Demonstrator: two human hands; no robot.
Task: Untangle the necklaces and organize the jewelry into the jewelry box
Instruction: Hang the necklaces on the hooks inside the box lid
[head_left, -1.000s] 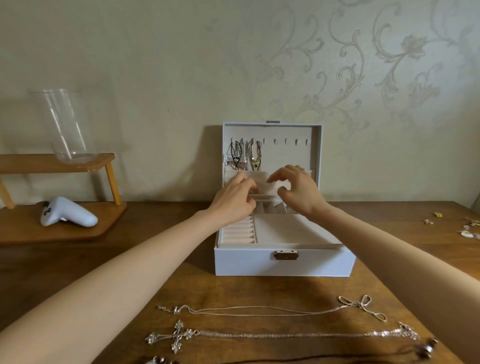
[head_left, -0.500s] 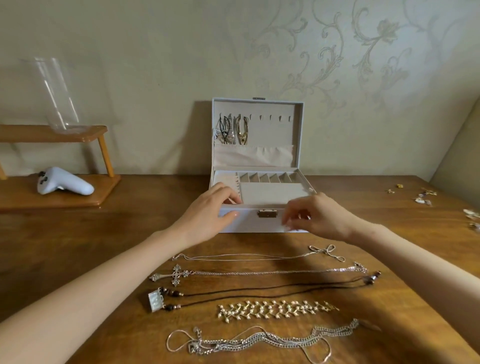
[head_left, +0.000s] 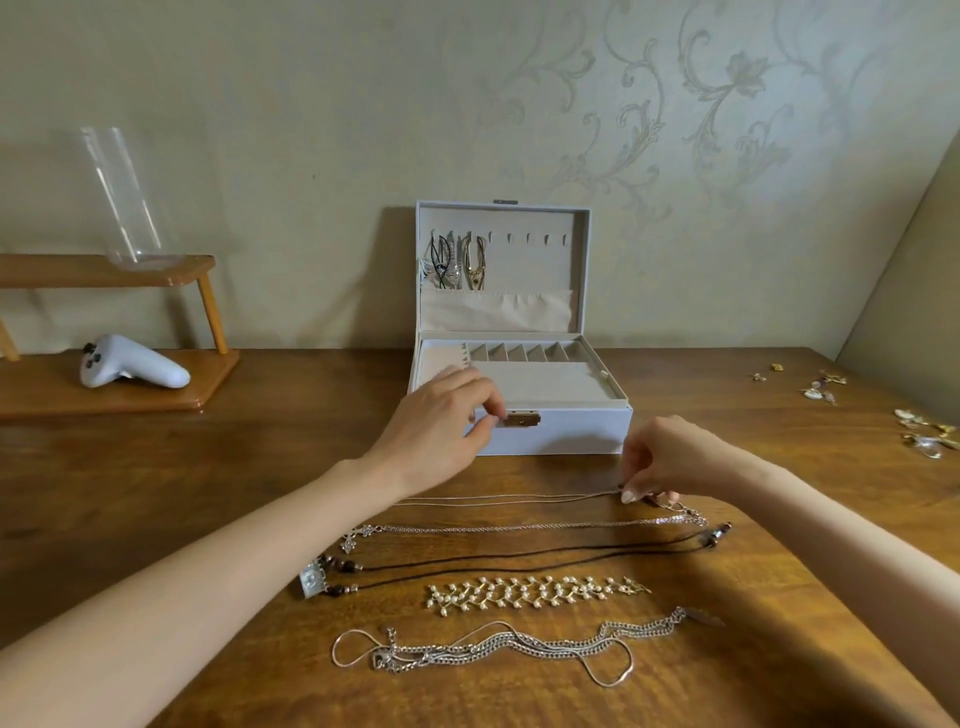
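**A:** Surface and room?

**B:** Tabletop: brown wood, grain running across, filling the lower frame. Behind it is a pale wall with a scroll pattern at upper right. A plain side wall cuts in at far right.

**A:** Task items?

**B:** Jewelry box: white, centre frame, set back against the wall. Its lid stands upright, with necklaces hung on the left hooks. In front of it, in rows toward the bottom edge:
- thin silver necklace
- cross necklace
- black cord necklace
- pearl piece
- tangled silver chains

Loose small pieces lie scattered at the right edge.

**A:** Hands?

**B:** Left hand: at the box's front rim, fingers bent beside the brass clasp. I cannot tell whether that grip holds anything. Right hand: right of centre, its grip pinching the right end of the thin silver necklace, which runs left toward the other wrist.

**A:** Edges, open room?

**B:** At the left edge, a wooden shelf stand carries a white controller below and a glass vase above. Broad stretches of wood lie between stand and box, and between box and the right-edge pieces. The forearms cross both lower corners.
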